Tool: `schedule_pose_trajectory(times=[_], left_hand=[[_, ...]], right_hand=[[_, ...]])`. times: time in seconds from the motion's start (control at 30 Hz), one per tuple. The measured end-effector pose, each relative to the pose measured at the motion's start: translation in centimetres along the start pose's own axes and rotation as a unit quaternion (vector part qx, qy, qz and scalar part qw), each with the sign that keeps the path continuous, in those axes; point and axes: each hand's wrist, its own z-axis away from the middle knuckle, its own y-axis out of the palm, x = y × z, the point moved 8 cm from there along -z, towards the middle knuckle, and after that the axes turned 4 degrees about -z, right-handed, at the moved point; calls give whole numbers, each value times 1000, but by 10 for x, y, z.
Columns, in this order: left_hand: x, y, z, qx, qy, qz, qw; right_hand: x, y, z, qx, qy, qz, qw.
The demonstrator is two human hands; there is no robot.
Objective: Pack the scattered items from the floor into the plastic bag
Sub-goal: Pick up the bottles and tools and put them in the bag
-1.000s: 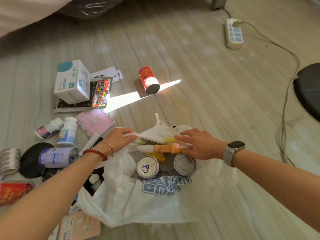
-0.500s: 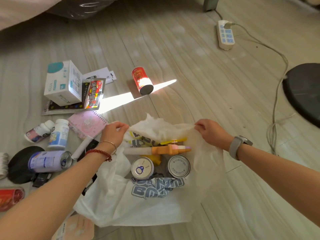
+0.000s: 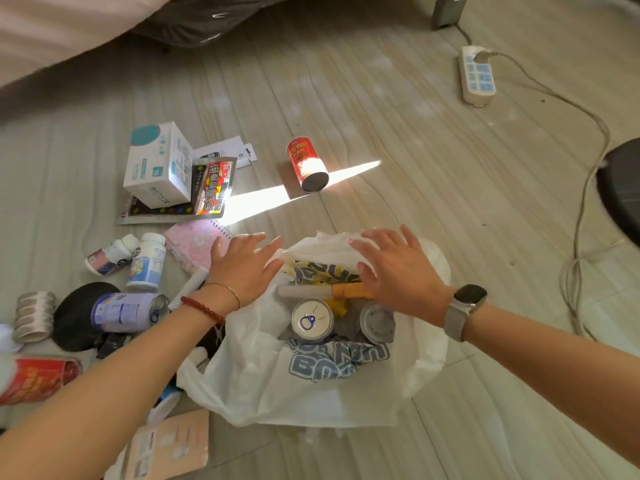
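— Two hands over the bag, is that right?

— Yes. My left hand (image 3: 242, 268) lies flat with fingers spread on the left side of the plastic bag (image 3: 263, 382), grip released, closed on nothing. My right hand (image 3: 394, 268) is spread the same way over the bag's crumpled far rim, grip also released, palm down on the plastic.

— Where does the bag sit?

— On the floor (image 3: 398, 140), mouth up, directly below me. Inside I see two cans standing on end: one with a blue pull tab (image 3: 311, 320), and a grey-topped one (image 3: 377, 323) just beside it. An orange and white tube (image 3: 322, 291) lies across them, partly under my right hand.

— And outside it?

— A red can (image 3: 306, 164) lies on its side beyond the bag, in a strip of sunlight. Left of the bag are a white box (image 3: 159, 164), a pink notebook (image 3: 194, 244), two white bottles (image 3: 147, 261) and a purple can (image 3: 128, 311) on its side.
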Motion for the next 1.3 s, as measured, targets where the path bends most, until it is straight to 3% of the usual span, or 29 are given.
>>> schedule_pose_trajectory(times=[0.13,0.23,0.47,0.53,0.63,0.7,0.87,1.0,1.07,1.17,1.23,1.3], left_hand=[[43,-33,22,-82,-24,111,990],[91,-43,57,-115,-75,184,973],[178,17,185,-90,-176,166,966],[175,45,206,-66,-138,117,981],[169,85,208,15,-113,101,988],[166,104,196,51,-85,93,991],[169,117,172,43,-35,55,997],[176,119,173,24,-68,106,992],[188,114,184,-19,-147,199,969],[206,75,201,-185,-243,376,875],[208,38,205,-264,-253,424,828],[196,-2,197,-294,-227,438,819]], right_hand=[[92,-1,4,-31,-203,-47,978],[156,-3,10,-83,-307,-59,946],[279,63,42,-112,-512,-60,850],[298,103,55,-45,-508,-36,859],[300,170,67,84,-431,53,897],[292,203,69,120,-392,80,909],[282,210,72,49,-417,49,906],[280,179,78,85,-429,10,899],[277,157,86,117,-441,-26,889],[265,121,91,180,-394,-165,886],[251,99,86,225,-322,-280,876],[229,71,74,165,-292,-330,882]])
